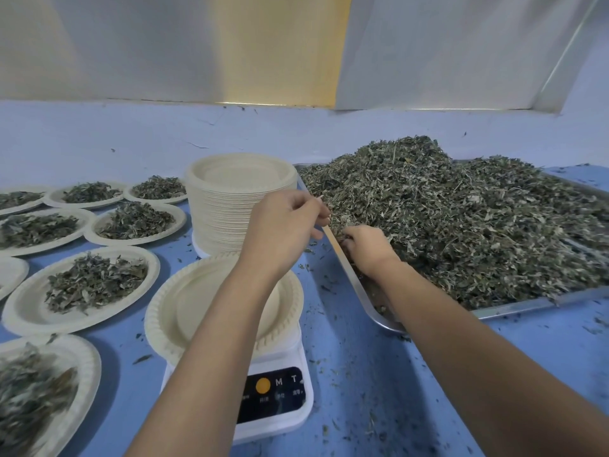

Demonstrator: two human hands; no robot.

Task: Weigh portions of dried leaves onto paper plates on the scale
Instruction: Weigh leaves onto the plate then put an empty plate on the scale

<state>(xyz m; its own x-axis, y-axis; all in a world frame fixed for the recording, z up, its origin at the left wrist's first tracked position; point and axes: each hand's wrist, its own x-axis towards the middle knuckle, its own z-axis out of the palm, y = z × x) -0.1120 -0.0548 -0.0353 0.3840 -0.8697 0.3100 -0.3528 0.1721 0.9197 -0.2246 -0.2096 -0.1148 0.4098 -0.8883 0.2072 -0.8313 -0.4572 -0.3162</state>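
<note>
1. Where the blue table (379, 374) lies nearest us, the white scale (273, 395) stands with its dark panel towards us. An empty paper plate (178, 311) sits on it, partly hidden by our left forearm.
2. Left of the scale, filled plates (23, 311) lie close together, each carrying a portion of dried leaves (95, 282).
3. Our left hand (283, 222) hovers over the near-left rim of the metal tray (514, 308), fingers curled together and pinching what looks like a thin pale stalk (319, 199).
4. Just beside it, our right hand (365, 249) digs into the edge of the heap (461, 225) inside the tray. Its fingers bend down around a clump of leaves, their tips buried.
5. The tray lies on the table right of the scale. The heap rises high over most of it, leaving bare metal at the near-left corner.
6. Behind the scale stands a tall stack of empty plates (224, 219), just beside the tray's left edge. Crumbs of leaf are scattered over the table.
</note>
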